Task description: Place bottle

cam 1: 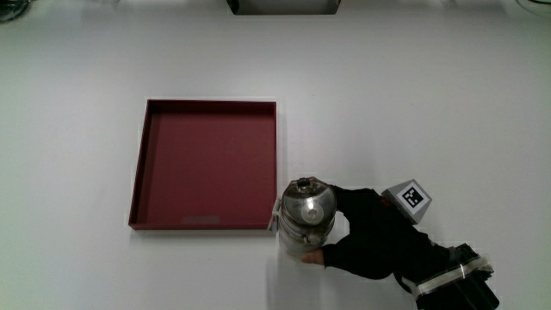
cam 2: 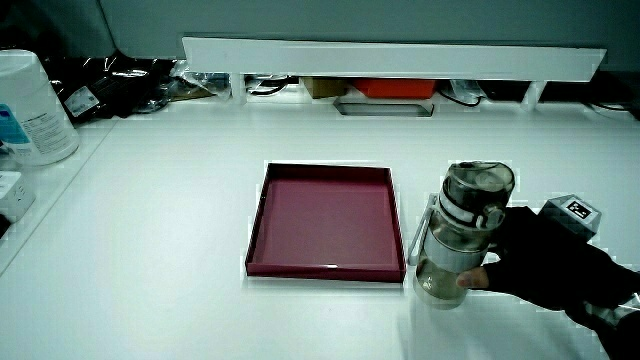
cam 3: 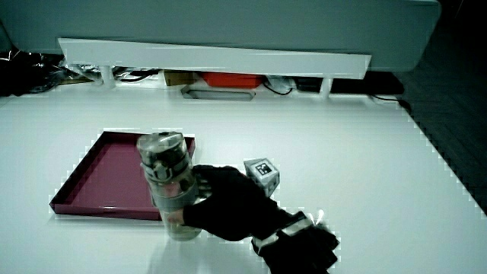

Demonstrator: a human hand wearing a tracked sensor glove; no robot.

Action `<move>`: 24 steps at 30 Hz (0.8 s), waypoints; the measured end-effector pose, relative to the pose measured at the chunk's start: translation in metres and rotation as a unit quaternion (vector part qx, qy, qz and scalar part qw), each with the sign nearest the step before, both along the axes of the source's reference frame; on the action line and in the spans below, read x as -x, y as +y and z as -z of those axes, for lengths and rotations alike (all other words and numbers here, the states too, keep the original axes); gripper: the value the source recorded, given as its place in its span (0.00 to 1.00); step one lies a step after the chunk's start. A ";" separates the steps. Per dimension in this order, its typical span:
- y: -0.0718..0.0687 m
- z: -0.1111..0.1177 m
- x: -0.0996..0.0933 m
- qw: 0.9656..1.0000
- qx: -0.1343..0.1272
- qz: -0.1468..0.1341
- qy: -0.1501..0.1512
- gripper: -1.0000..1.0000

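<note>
one bottle (cam 1: pixel 306 220), one red tray (cam 1: pixel 207 164)

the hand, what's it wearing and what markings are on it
The hand wears a black glove. On its back sits a small pale cube whose faces carry a black-and-white square pattern, seen also in a side view. A pale band wraps the wrist, and the forearm past it is covered in black.

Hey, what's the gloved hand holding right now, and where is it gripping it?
The hand holds the bottle, fingers wrapped around its clear body below the cap, beside the red tray.
</note>
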State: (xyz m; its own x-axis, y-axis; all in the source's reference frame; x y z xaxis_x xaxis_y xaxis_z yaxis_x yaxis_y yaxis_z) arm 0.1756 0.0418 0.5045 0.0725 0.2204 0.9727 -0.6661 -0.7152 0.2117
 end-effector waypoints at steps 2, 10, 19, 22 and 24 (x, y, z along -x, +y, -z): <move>0.004 -0.007 -0.002 1.000 0.006 0.002 0.006 0.50; 0.016 -0.028 -0.006 0.999 0.032 -0.005 0.006 0.50; 0.023 -0.036 -0.009 0.999 0.044 -0.007 0.004 0.50; 0.024 -0.036 -0.009 0.999 0.045 -0.007 0.004 0.50; 0.024 -0.036 -0.009 0.999 0.046 -0.007 0.004 0.50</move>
State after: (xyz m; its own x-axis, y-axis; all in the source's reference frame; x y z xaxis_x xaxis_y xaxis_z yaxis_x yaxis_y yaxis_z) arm 0.1847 0.0657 0.5402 0.0773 0.3106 0.9474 -0.6539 -0.7015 0.2834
